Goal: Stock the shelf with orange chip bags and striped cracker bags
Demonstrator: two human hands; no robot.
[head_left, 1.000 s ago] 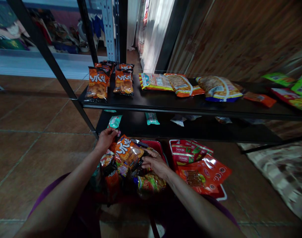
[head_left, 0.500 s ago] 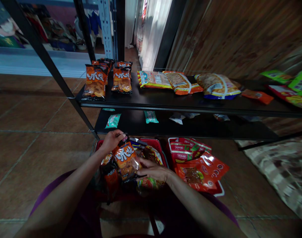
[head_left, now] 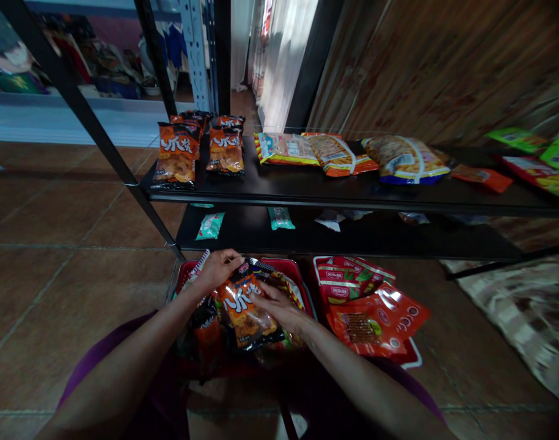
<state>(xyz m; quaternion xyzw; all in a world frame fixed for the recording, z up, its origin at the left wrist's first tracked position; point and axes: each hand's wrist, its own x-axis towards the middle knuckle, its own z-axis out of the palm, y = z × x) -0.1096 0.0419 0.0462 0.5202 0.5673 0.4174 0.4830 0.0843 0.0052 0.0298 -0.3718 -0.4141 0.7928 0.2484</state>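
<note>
Over the red basket (head_left: 292, 266) in front of me, both hands have hold of one orange-and-black snack bag (head_left: 242, 305). My left hand (head_left: 219, 269) is closed on its dark top edge. My right hand (head_left: 279, 305) grips its right side, some fingertips lying across the printed front. Beneath and around it in the basket are other snack bags, among them another orange-and-black snack bag (head_left: 208, 333) at the left. Two front bags of the same print, a left snack bag (head_left: 176, 156) and a right snack bag (head_left: 225, 151), lean upright on the upper shelf, with more behind them.
The black upper shelf (head_left: 279, 188) also carries several yellow and orange snack packs (head_left: 338, 154). Small green packets (head_left: 210, 226) lie on the lower shelf (head_left: 242, 235). A white-rimmed basket (head_left: 414, 357) of red packets stands at the right. A black post (head_left: 91, 134) rises at the left.
The held snack bag has shifted right and tilted, its top moving away from the left side. My left hand moved right with it; my right hand slid higher along its side.
</note>
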